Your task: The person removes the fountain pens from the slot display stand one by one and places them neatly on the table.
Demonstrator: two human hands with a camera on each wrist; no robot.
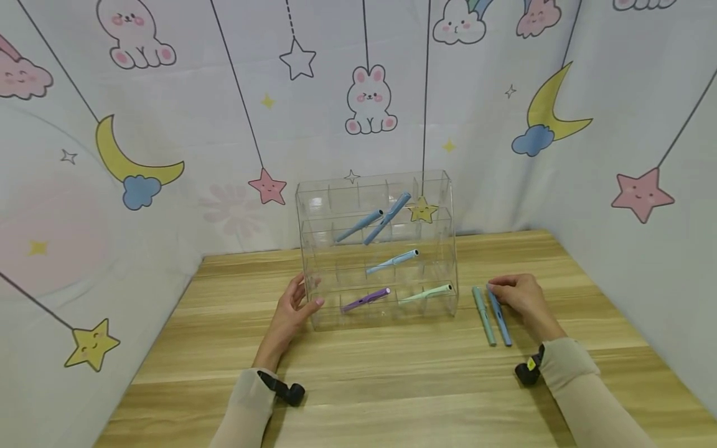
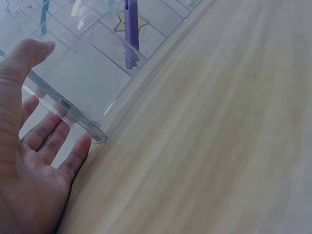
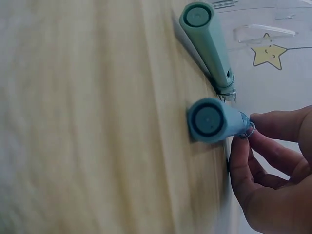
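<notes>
A clear acrylic organizer (image 1: 442,186) with tiered compartments stands mid-table and holds several pens, among them a purple pen (image 1: 366,299) (image 2: 130,29) and a mint pen (image 1: 427,293). My left hand (image 1: 293,305) (image 2: 30,146) rests with straight fingers against the organizer's left front corner (image 2: 92,130), thumb along its side. To the right, a green pen (image 1: 483,315) (image 3: 208,46) and a blue pen (image 1: 500,318) (image 3: 214,120) lie side by side on the wooden table (image 1: 392,379). My right hand (image 1: 518,294) (image 3: 273,165) pinches the far end of the blue pen, which still lies on the table.
Cartoon-print fabric walls (image 1: 112,155) with moons, stars and bunnies enclose the table on three sides. The wooden surface stretches in front of the organizer toward the near edge.
</notes>
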